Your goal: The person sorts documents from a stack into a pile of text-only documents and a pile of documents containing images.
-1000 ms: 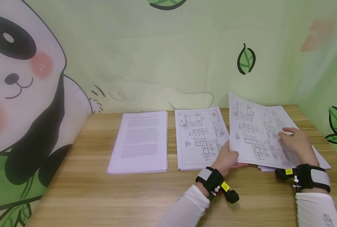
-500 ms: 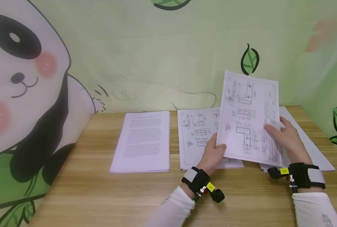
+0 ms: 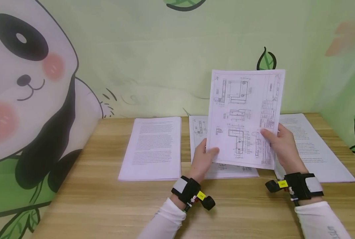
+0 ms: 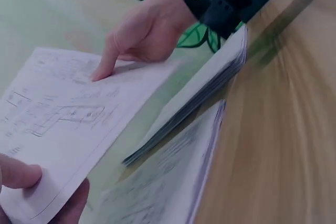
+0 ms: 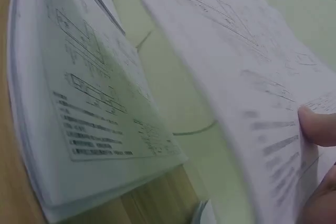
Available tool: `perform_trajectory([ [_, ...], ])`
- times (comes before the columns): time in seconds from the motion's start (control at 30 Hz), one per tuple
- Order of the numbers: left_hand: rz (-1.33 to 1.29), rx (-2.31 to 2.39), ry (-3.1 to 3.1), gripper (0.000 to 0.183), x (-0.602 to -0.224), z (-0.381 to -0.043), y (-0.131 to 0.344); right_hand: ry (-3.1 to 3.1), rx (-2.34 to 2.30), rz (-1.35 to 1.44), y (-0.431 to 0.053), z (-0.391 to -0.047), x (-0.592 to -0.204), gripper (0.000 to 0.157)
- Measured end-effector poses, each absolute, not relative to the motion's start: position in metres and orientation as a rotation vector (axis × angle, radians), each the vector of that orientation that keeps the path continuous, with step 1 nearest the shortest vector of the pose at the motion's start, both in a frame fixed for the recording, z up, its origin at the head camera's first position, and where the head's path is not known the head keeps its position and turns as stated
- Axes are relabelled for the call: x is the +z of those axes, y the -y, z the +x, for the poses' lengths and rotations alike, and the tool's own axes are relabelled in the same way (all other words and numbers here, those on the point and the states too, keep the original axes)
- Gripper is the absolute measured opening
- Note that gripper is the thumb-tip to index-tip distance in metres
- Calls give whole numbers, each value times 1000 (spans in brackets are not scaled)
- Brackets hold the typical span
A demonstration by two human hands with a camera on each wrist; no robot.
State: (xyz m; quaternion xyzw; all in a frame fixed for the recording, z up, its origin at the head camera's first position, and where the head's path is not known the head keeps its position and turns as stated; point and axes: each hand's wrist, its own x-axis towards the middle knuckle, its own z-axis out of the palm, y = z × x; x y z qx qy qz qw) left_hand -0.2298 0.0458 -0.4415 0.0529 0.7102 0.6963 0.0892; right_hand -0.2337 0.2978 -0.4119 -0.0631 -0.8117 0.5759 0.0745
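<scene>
In the head view, your left hand (image 3: 202,160) grips the lower left edge of the drawing sheet (image 3: 240,122), its thumb pressed on the printed face. Your right hand (image 3: 285,147) pinches the same sheet at its right edge, also with the thumb in front. Both grips are closed on the paper (whether it is one leaf or several, you cannot tell from here). The sheet is lifted off the table (image 3: 111,205), standing nearly upright in front of the middle stack (image 3: 199,146) and hiding much of it. The text stack (image 3: 150,149) lies to the left, apart from the middle one; the right stack (image 3: 311,149), also printed with text, lies behind and beside your right hand.

In the left wrist view, your left thumb lies on the sheet's face near a corner, with fingers beneath, while your right hand holds the far side. Two stacks lie below the sheet, their edges towards the bare wood.

In the right wrist view, your right thumb presses on the sheet, whose print is partly blurred. The middle stack, topped by another drawing, lies beside it, well clear of your thumb.
</scene>
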Motion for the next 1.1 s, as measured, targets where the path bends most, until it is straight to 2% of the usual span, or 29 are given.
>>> perform_trajectory([
  [0.23,27,1941,-2188,39,-431,-238,-14,2473,1611,-144,-269,-235,-423,55],
  [0.5,78,1723,-2298,36,-437,-241,17,2563,1559,-101,-258,-240,-441,54],
  [0.67,88,1580,-2358,41,-438,-243,24,2655,1571,-115,-257,-242,-449,55],
  [1.1,41,1455,-2397,37,-446,-244,25,2748,1558,-162,-259,-245,-455,56],
])
